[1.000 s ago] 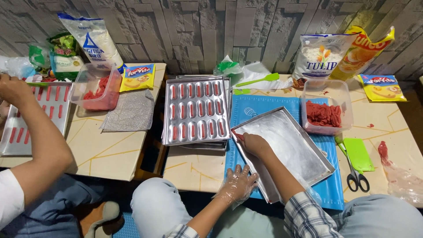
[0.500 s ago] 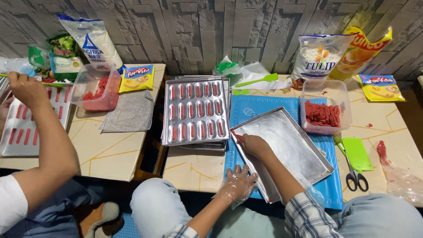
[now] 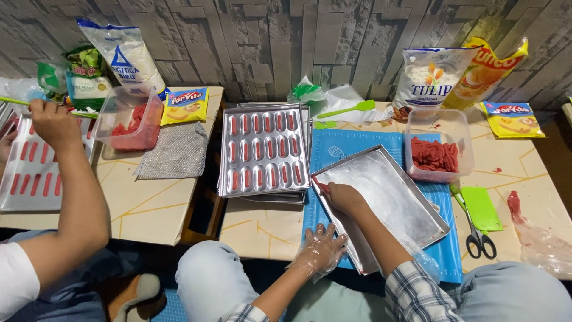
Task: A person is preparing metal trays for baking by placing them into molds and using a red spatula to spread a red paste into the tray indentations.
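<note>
My right hand (image 3: 344,198) rests inside an empty silver baking tray (image 3: 396,200), near its far left corner. Its fingers are closed on a small red piece (image 3: 320,185) that sticks out toward the tray's rim; what it is I cannot tell. My left hand (image 3: 322,253), in a clear plastic glove, lies flat with spread fingers at the table's near edge, touching the tray's left rim. The tray sits tilted on a blue mat (image 3: 345,149). Left of it lies a metal mould tray (image 3: 264,151) with red strips in its oval hollows.
A clear tub of red strips (image 3: 438,156), a green scraper (image 3: 481,208) and scissors (image 3: 478,238) lie to the right. Bags stand along the wall. On the left table, a co-worker's hand (image 3: 52,122) holds a green-handled tool over another filled mould tray (image 3: 24,179), beside a tub (image 3: 128,119).
The co-worker's hand has moved right and farther over the left mould tray. My own hands have barely shifted.
</note>
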